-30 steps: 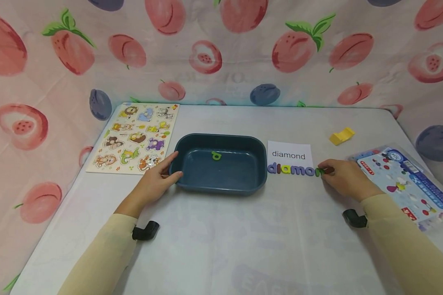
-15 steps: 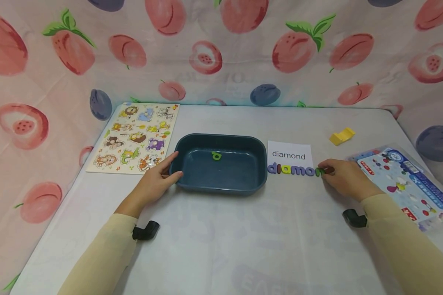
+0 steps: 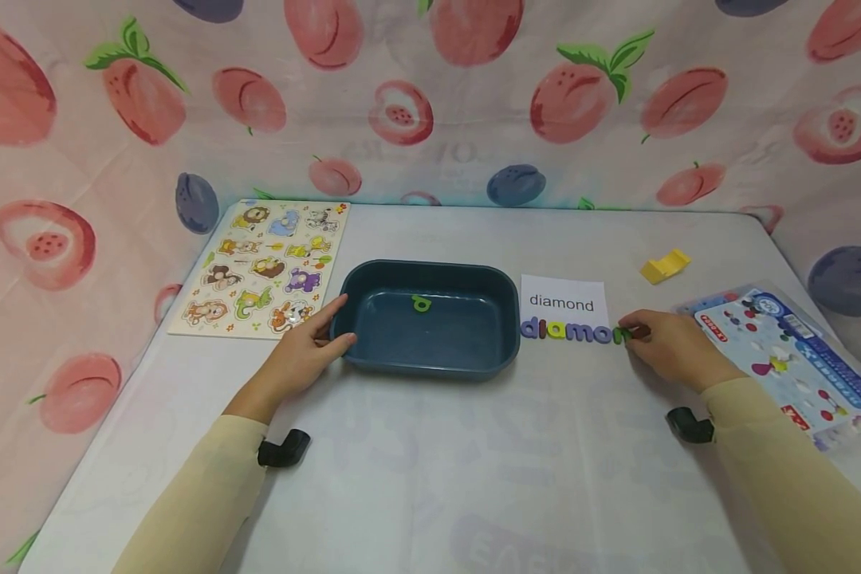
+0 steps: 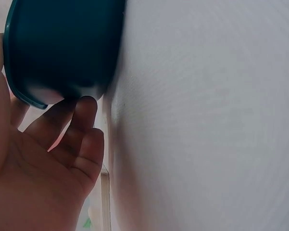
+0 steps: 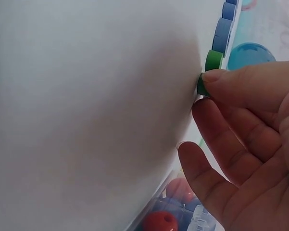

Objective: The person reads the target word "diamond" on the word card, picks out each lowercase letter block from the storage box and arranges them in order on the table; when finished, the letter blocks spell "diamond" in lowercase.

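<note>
In the head view, my left hand holds the left end of a dark blue plastic tray, thumb and forefinger at its rim. Other fingers curl against the tray wall in the left wrist view. A small light-green letter lies inside. My right hand pinches a green letter n, partly hidden by the fingertips. It stands at the right end of a row of coloured letters reading "diamo", below a white card printed "diamond". The green letter shows under my thumb in the right wrist view.
An animal puzzle board lies behind my left hand. A yellow block sits beyond the right hand. Beside my right forearm is a clear plastic packet with a blue printed label. A peach-patterned cloth hangs behind the white table.
</note>
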Demonstrator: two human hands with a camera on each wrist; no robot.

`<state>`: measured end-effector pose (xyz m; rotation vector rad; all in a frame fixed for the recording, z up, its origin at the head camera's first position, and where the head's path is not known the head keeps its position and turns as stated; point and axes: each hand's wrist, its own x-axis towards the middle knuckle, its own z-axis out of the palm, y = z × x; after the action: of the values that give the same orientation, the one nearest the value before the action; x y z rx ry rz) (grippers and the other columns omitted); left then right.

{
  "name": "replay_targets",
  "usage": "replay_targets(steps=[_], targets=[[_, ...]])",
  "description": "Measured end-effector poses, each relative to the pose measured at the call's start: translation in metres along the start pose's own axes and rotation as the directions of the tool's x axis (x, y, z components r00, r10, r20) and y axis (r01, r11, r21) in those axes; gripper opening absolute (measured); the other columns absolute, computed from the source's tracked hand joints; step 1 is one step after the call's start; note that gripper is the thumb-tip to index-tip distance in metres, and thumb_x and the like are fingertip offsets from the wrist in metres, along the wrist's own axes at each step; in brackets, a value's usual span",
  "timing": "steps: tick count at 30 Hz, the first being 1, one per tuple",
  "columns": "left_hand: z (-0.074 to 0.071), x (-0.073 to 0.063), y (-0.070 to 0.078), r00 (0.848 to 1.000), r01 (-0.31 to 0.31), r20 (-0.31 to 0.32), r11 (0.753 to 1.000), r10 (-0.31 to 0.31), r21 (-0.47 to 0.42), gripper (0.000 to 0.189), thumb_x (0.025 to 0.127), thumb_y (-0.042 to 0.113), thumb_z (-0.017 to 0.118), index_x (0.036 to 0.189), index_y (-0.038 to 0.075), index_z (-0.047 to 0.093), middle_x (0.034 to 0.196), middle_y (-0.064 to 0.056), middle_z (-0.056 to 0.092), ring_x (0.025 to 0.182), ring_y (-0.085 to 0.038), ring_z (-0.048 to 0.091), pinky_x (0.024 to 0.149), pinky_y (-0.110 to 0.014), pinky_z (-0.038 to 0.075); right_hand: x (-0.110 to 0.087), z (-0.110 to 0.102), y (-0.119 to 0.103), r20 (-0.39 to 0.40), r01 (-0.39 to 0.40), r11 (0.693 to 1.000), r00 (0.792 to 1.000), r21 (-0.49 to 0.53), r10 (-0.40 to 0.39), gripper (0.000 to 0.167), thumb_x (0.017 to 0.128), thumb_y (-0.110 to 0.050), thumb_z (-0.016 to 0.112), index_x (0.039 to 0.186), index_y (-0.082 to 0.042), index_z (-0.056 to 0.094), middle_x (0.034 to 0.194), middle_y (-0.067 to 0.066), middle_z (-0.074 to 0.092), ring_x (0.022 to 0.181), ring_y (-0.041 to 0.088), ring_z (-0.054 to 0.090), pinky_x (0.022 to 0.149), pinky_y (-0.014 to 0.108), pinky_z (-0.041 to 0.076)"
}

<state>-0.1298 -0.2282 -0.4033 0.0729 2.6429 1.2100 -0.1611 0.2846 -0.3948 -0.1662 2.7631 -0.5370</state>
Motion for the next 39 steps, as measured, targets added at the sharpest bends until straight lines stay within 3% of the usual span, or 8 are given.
replay_targets(steps=[13, 19, 24, 33, 37, 39], targets=[[0.0, 0.0, 0.001, 1.0, -0.001, 0.002, 1.0, 0.001, 0.004, 0.073, 0.098, 0.046, 0.062, 0.16, 0.032, 0.027, 0.159, -0.016, 0.031, 0.139, -0.035, 0.041, 0.111, -0.054, 0.032, -0.008, -0.016, -0.013, 0.008, -0.01, 1.0, 1.0, 0.009, 0.01, 0.045, 0.1, -0.018, 0.059, 0.141, -0.002, 0.052, 0.131, 0.03, 0.055, 0.119, 0.05, 0.047, 0.094, 0.064, 0.043], [0.0, -0.001, 0.001, 1.0, 0.004, 0.002, 1.0, -0.004, 0.007, 0.073, 0.098, 0.045, 0.062, 0.16, 0.032, 0.027, 0.159, -0.016, 0.031, 0.14, -0.035, 0.04, 0.111, -0.054, 0.032, -0.01, -0.022, -0.031, -0.005, 0.048, 0.999, 0.999, -0.013, -0.048, 0.047, 0.098, -0.019, 0.063, 0.141, -0.003, 0.054, 0.13, 0.027, 0.057, 0.112, 0.044, 0.053, 0.081, 0.05, 0.051], [-0.001, -0.001, 0.002, 1.0, 0.003, 0.003, 1.0, -0.003, 0.009, 0.073, 0.098, 0.044, 0.062, 0.16, 0.031, 0.027, 0.159, -0.017, 0.032, 0.14, -0.036, 0.04, 0.111, -0.054, 0.032, -0.009, -0.023, -0.05, -0.042, 0.114, 0.993, 0.992, -0.032, -0.115, 0.044, 0.098, -0.018, 0.064, 0.139, -0.004, 0.057, 0.127, 0.026, 0.06, 0.103, 0.038, 0.057, 0.072, 0.041, 0.049], [-0.001, -0.001, 0.001, 1.0, 0.0, 0.005, 1.0, 0.0, 0.004, 0.072, 0.098, 0.044, 0.062, 0.16, 0.032, 0.026, 0.159, -0.017, 0.032, 0.139, -0.036, 0.04, 0.111, -0.055, 0.032, -0.007, -0.017, -0.093, -0.104, 0.24, 0.971, 0.966, -0.003, -0.239, 0.041, 0.097, -0.015, 0.067, 0.136, -0.005, 0.061, 0.126, 0.021, 0.063, 0.114, 0.039, 0.057, 0.091, 0.054, 0.05], [-0.001, -0.001, 0.001, 1.0, 0.0, 0.004, 1.0, 0.0, 0.006, 0.073, 0.098, 0.046, 0.062, 0.16, 0.032, 0.026, 0.159, -0.017, 0.032, 0.139, -0.036, 0.04, 0.111, -0.055, 0.032, -0.004, -0.013, -0.108, -0.137, 0.32, 0.947, 0.939, 0.002, -0.317, 0.039, 0.096, -0.014, 0.067, 0.133, -0.004, 0.063, 0.124, 0.019, 0.065, 0.114, 0.037, 0.059, 0.094, 0.054, 0.049], [-0.001, 0.0, 0.0, 1.0, -0.002, 0.004, 1.0, 0.002, 0.006, 0.073, 0.098, 0.045, 0.062, 0.16, 0.032, 0.026, 0.159, -0.017, 0.032, 0.139, -0.036, 0.04, 0.111, -0.055, 0.032, -0.001, -0.01, -0.116, -0.162, 0.373, 0.928, 0.915, 0.001, -0.368, 0.037, 0.095, -0.013, 0.068, 0.131, -0.002, 0.064, 0.121, 0.018, 0.067, 0.113, 0.035, 0.061, 0.094, 0.054, 0.049]])
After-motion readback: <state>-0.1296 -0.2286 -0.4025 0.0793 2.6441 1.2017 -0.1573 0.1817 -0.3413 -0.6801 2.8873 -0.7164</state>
